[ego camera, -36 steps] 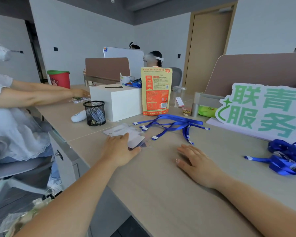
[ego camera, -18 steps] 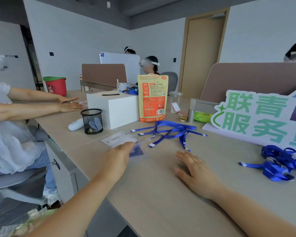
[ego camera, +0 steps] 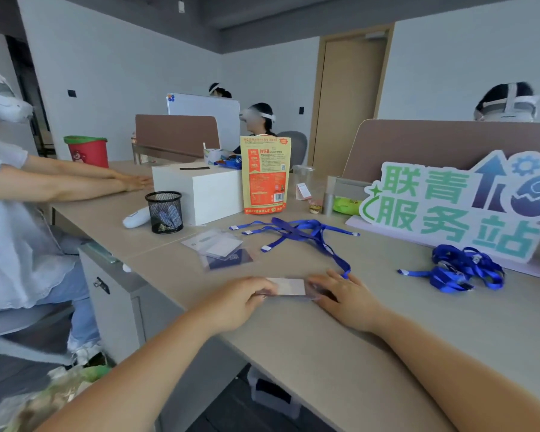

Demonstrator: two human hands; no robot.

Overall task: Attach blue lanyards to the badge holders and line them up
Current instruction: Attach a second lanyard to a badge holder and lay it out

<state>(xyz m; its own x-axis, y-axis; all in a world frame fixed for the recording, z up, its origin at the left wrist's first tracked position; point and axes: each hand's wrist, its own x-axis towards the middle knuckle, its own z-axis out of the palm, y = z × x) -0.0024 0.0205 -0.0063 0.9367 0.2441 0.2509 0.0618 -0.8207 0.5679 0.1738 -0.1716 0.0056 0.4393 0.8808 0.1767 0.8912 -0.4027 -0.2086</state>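
The left hand gripped the left edge of one badge holder, fingers curled on it. The right hand touched its right end w/ fingers nearly straight. The badge holder was low over the desk, between both hands.

To do this step well, I think one should keep it flat & bring its slot edge toward the loose lanyards just behind.

It was thin clear plastic, rectangular, prob. slippery. The lanyards were flat blue ribbon w/ white ends. A pile of holders lay further left.
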